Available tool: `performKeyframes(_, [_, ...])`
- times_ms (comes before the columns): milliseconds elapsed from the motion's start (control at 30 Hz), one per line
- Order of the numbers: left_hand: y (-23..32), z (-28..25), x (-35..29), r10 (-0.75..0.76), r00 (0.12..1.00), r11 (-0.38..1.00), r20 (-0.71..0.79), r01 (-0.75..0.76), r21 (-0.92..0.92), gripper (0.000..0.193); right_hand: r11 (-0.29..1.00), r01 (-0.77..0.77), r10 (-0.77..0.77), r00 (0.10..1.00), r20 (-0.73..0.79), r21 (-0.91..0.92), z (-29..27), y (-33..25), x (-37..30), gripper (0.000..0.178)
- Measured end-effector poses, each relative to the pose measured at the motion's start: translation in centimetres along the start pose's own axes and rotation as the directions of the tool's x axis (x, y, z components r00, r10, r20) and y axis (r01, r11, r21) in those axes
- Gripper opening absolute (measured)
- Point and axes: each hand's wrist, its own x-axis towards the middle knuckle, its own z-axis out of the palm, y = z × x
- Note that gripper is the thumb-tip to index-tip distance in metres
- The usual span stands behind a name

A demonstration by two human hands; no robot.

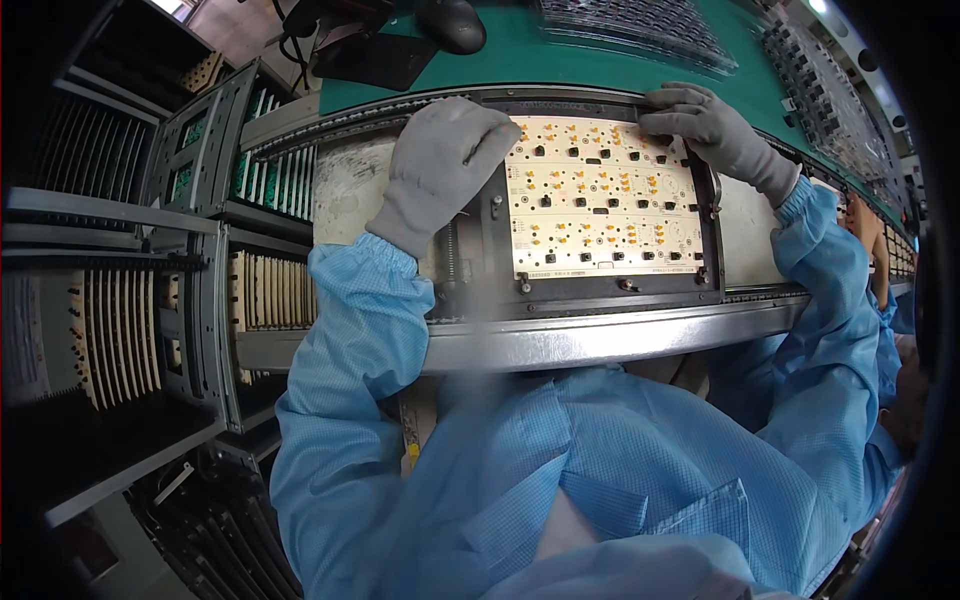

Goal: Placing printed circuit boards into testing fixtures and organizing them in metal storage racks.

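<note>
A cream circuit board point(605, 222) with rows of small orange parts and black components lies flat in a dark carrier frame point(615, 287) in front of me. My left hand point(445, 155), in a grey glove, is at the board's far left corner. Its fingers are curled together, and whatever they may hold is hidden. Also gloved in grey, my right hand point(705, 125) rests by the frame's far right corner. Its fingers are stretched out over the edge, with no held thing visible.
A metal rail point(600, 338) runs along the near side of the conveyor. Racks of boards point(275, 290) stand at left. On the green mat point(520, 65) are a black mouse point(450, 25) and clear plastic trays point(640, 30). Another person's bare hand point(868, 240) shows at far right.
</note>
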Motion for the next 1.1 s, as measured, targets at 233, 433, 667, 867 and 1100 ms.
performKeyframes(233, [-0.5,-0.4,-0.7,0.009,1.0,1.0,0.009,-0.009,0.007,0.018,0.987,-0.11,0.116,0.992,-0.043,0.119,-0.5,-1.4,0.2,0.031])
performKeyframes(433, [-0.8,-0.6,-0.6,0.035,0.999,0.999,0.009,-0.035,0.007,0.019,0.982,-0.174,0.178,0.983,0.053,-0.067,-0.5,-1.4,0.6,0.031])
performKeyframes(667, [-1.4,-0.9,-0.8,0.089,0.995,0.996,-0.036,-0.088,0.029,0.019,0.985,-0.141,0.151,0.983,0.107,-0.095,-1.1,-1.9,1.3,0.027])
performKeyframes(867, [-0.9,-1.7,-0.2,0.116,0.972,0.993,-0.206,-0.106,0.056,0.015,0.888,-0.336,0.392,0.91,-0.136,0.313,-2.3,-7.9,2.4,0.031])
performKeyframes(1100, [0.0,-2.1,-1.1,0.009,0.903,0.997,-0.429,0.027,0.078,0.029,0.977,0.208,-0.209,0.978,0.011,0.045,7.5,-20.0,10.7,0.037])
